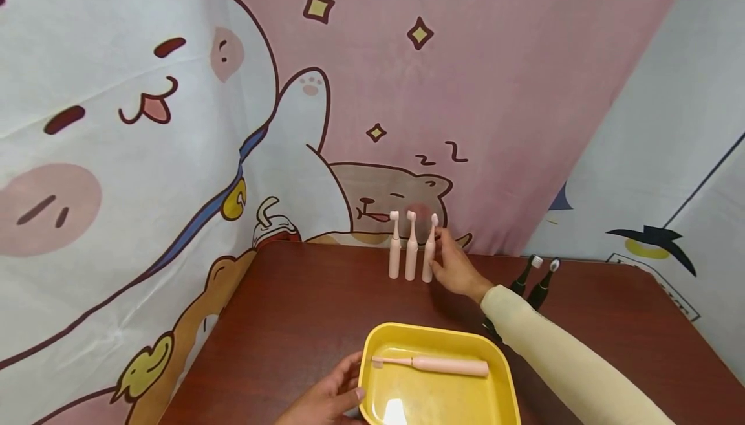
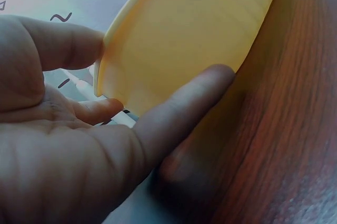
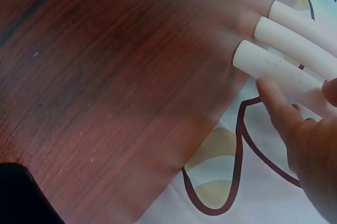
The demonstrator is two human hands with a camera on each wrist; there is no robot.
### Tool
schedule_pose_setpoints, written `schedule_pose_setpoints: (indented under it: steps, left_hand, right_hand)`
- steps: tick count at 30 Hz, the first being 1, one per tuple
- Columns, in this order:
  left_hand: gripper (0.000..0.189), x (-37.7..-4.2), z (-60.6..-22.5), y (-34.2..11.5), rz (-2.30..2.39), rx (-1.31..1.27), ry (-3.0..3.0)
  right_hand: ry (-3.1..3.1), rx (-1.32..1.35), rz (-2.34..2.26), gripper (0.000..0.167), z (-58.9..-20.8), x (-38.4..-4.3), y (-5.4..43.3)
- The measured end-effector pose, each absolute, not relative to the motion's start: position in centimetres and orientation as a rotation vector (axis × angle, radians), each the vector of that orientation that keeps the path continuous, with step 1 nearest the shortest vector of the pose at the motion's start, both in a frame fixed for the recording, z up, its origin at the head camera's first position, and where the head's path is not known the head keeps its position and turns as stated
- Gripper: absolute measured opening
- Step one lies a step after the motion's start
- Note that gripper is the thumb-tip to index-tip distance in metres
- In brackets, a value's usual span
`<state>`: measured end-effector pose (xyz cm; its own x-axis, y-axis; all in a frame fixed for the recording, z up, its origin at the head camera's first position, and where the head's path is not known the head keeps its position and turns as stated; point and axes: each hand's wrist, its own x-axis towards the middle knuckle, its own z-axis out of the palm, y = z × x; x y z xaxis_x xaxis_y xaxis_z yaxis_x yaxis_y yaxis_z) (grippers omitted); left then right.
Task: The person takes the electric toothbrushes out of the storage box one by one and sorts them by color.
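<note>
Three pale pink electric toothbrushes stand upright in a row near the table's back edge. My right hand (image 1: 456, 268) is at the rightmost electric toothbrush (image 1: 429, 260), its fingers by the neck and thumb against the handle, and this brush leans slightly. From the right wrist view, one fingertip meets the white-looking handle (image 3: 274, 66) low down. My left hand (image 1: 328, 394) holds the left side of a yellow tray (image 1: 431, 331) at its rim. Inside the tray another pink toothbrush (image 1: 451, 365) lies on its side, head to the left. Close up, fingers press the tray's outer wall (image 2: 184, 29).
Two black electric toothbrushes (image 1: 540, 292) stand to the right, partly behind my right sleeve (image 1: 559, 354). Beside the rightmost pink brush are the middle one (image 1: 410, 257) and the left one (image 1: 394, 257). A cartoon-printed cloth (image 1: 495, 88) hangs behind the dark red-brown table (image 1: 302, 302).
</note>
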<state>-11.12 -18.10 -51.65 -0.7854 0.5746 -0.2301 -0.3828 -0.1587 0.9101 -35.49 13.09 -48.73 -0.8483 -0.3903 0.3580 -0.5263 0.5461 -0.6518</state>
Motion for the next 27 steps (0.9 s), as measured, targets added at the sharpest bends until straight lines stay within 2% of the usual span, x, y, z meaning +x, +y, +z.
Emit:
schedule_pose_setpoints:
  steps: [11,20,27]
  left_hand:
    - [0.072,-11.0,-51.3,-18.0,2.007,0.204,1.424]
    - [0.071,-11.0,-51.2,-17.8,1.988,0.178,1.470]
    - [0.073,-11.0,-51.3,-17.7,1.991,0.171,1.463]
  right_hand:
    - [-2.725,0.600,1.350,0.080,-46.9,-33.4,13.9]
    - [-2.738,0.526,1.634,0.077,-44.6,-30.8,15.4]
    - [-2.753,0.615,1.605,0.066,-42.5,-28.6,15.5]
